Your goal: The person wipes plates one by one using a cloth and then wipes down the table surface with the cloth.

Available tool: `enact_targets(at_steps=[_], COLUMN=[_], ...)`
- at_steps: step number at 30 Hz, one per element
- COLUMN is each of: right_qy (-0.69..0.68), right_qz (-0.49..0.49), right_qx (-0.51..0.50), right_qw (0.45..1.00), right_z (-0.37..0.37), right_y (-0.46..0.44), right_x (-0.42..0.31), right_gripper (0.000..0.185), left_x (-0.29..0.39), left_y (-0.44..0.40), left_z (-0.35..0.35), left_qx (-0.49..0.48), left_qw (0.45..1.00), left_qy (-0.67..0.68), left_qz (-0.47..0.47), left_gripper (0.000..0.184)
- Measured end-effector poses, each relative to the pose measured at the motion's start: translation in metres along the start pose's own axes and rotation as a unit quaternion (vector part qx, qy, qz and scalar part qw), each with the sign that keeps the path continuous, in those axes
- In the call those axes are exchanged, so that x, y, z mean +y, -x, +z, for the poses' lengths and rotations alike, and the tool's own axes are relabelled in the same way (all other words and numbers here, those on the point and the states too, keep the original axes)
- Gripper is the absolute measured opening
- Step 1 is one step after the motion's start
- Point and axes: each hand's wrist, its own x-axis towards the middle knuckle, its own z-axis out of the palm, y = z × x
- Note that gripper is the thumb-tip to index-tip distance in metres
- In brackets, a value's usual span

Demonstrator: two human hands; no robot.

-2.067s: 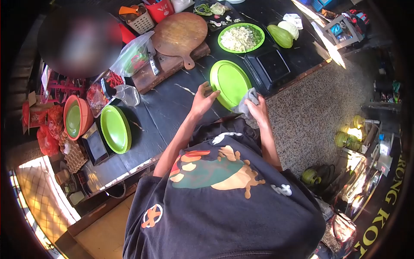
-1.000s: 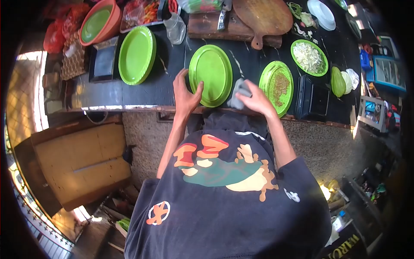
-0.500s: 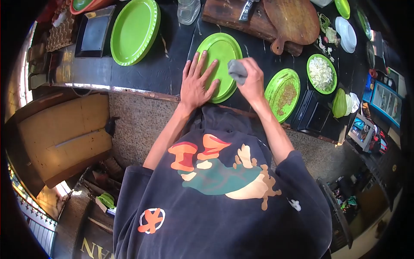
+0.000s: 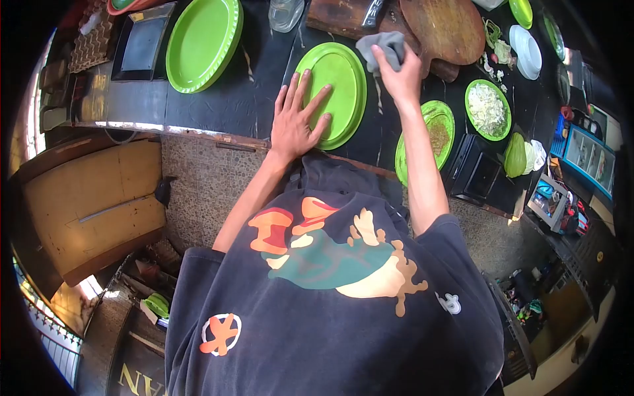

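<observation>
An oval green plate [image 4: 343, 92] lies on the black table in front of me, its flat underside apparently facing up. My left hand [image 4: 297, 122] rests on its left part with fingers spread. Off the plate's upper right side, my right hand [image 4: 400, 74] grips a grey cloth [image 4: 383, 49], raised near the wooden boards. Partly hidden behind my right forearm is another green plate [image 4: 446, 120] with brown bits on it.
Green plates [image 4: 201, 43] and a black square tray [image 4: 140, 41] are at the left. A round wooden board [image 4: 446, 30] lies at the top. Rightward are a plate of chopped white food [image 4: 487, 109], a black container [image 4: 477, 173] and a green vegetable [image 4: 514, 156].
My right hand has moved up and right, carrying the grey cloth off the plate. My left hand stays spread on the plate. The view has shifted slightly.
</observation>
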Motion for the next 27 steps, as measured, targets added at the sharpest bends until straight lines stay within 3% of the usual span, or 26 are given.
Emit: enact_targets(at_steps=[3,4,5,8,15,19,23,27], right_qy=[0.069,0.025,-0.005,0.09,0.083,0.021,0.095,0.086], right_qz=[-0.025,-0.016,-0.022,-0.091,-0.205,-0.129,-0.183,-0.084], right_qx=[0.003,-0.02,-0.036,-0.074,-0.116,-0.198,-0.128,-0.096], right_qw=[0.997,0.999,0.999,0.989,0.968,0.971,0.97,0.988], right_z=[-0.016,-0.018,-0.013,0.0,0.044,0.038,0.019,-0.004], right_y=[0.034,0.051,0.067,0.087,0.004,-0.016,0.022,0.096], right_x=[-0.01,-0.018,-0.014,-0.009,-0.023,-0.022,-0.018,-0.012], right_gripper=[0.032,0.028,0.029,0.045,0.041,0.036,0.039,0.039], left_x=[0.002,0.002,0.002,0.001,-0.003,0.001,0.003,-0.001], left_y=[0.0,0.0,0.0,0.0,-0.002,-0.001,-0.002,0.0], left_z=[0.0,0.0,0.001,0.0,0.001,0.004,0.004,0.005], left_qx=[0.008,0.008,0.011,0.009,0.017,0.043,0.055,0.068], left_qw=[1.0,1.0,1.0,1.0,1.0,0.999,0.998,0.998], left_qy=[0.012,0.013,0.015,0.009,0.007,0.007,-0.003,0.007], left_qz=[-0.007,-0.008,-0.006,-0.001,0.009,-0.004,-0.017,-0.003], left_gripper=[0.059,0.059,0.059,0.058,0.058,0.059,0.06,0.071])
